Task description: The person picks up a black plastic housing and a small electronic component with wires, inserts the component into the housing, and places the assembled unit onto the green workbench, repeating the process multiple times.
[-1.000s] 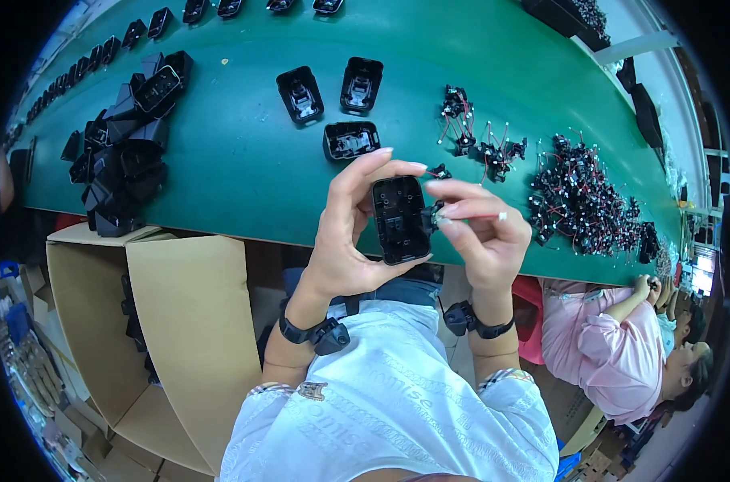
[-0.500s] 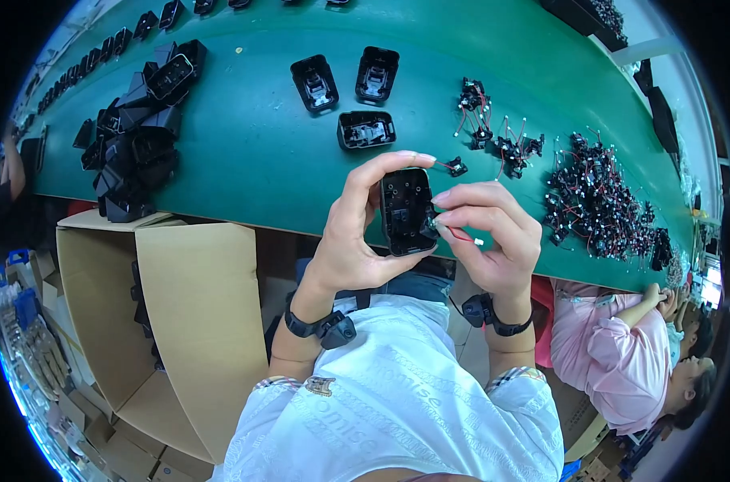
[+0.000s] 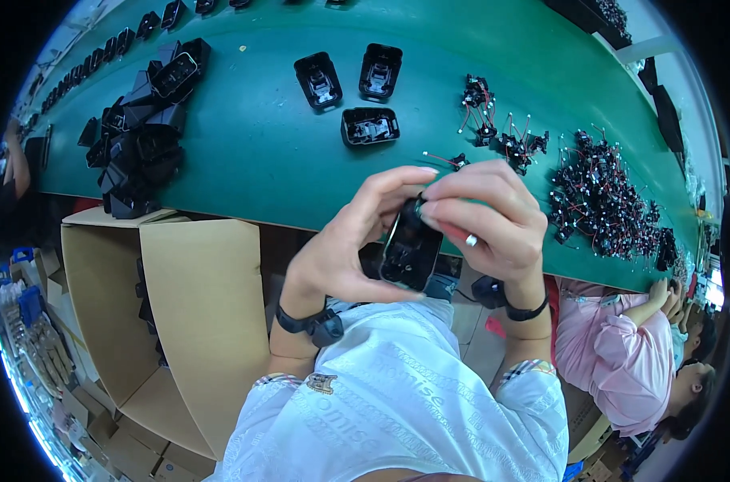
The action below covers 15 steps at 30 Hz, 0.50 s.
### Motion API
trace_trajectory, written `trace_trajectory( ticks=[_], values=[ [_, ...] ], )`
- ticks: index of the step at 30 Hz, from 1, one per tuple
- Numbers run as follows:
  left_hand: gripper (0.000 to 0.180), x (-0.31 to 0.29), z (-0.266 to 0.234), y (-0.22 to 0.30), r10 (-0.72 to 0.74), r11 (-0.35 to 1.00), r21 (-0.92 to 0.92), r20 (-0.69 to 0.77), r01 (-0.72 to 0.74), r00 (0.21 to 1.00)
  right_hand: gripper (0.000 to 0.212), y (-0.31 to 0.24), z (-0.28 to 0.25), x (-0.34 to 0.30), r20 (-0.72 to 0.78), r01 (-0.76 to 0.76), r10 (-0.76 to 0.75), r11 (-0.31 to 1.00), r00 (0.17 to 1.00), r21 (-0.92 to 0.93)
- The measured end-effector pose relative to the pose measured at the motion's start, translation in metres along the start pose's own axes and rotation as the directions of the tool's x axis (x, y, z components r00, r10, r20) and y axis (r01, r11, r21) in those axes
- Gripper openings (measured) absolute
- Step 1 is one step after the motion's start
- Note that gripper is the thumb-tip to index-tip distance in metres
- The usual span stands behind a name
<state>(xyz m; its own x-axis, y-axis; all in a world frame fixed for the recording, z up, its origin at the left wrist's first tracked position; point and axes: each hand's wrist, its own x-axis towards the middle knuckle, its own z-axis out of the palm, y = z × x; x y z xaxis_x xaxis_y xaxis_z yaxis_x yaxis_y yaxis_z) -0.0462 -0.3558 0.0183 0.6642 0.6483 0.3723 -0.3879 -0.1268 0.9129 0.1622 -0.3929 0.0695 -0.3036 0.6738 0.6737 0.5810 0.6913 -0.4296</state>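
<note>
My left hand (image 3: 337,253) is closed round an open black plastic housing (image 3: 414,251), thumb at its lower end and fingers at its upper end. The housing is tilted, and its hollow side shows. At its upper end my right hand (image 3: 497,217) pinches a small black wired part, mostly hidden by the fingers. A white connector (image 3: 471,240) pokes out below those fingers. Just beyond my hands lies a single small black part with a red wire (image 3: 459,161). Three similar housings, an upper left one (image 3: 318,82), an upper right one (image 3: 380,72) and a lower one (image 3: 370,127), rest on the table.
On the green table (image 3: 252,153), black housings are piled at left (image 3: 144,136), with a row of them behind. Wired parts form a heap (image 3: 602,197) at right. An open cardboard box (image 3: 200,321) stands below the table edge. A person in pink (image 3: 614,353) is at right.
The housing has moved slightly down and become tilted in my left hand. My right hand has shifted up to its upper end with the wired part.
</note>
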Motion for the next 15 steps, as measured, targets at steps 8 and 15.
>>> trace_trajectory(
  ticks=[8, 15],
  values=[
    [0.133, -0.002, -0.014, 0.0, -0.143, 0.941, -0.278, 0.19, 0.192, 0.971, 0.024, -0.009, -0.003, 0.004, 0.143, 0.017, -0.034, 0.993, 0.989, 0.119],
    [0.134, 0.003, -0.011, 0.003, -0.175, 0.948, -0.231, 0.193, 0.218, 0.965, 0.024, -0.01, -0.001, -0.002, 0.187, -0.122, 0.11, 0.991, 0.976, 0.052]
  ],
)
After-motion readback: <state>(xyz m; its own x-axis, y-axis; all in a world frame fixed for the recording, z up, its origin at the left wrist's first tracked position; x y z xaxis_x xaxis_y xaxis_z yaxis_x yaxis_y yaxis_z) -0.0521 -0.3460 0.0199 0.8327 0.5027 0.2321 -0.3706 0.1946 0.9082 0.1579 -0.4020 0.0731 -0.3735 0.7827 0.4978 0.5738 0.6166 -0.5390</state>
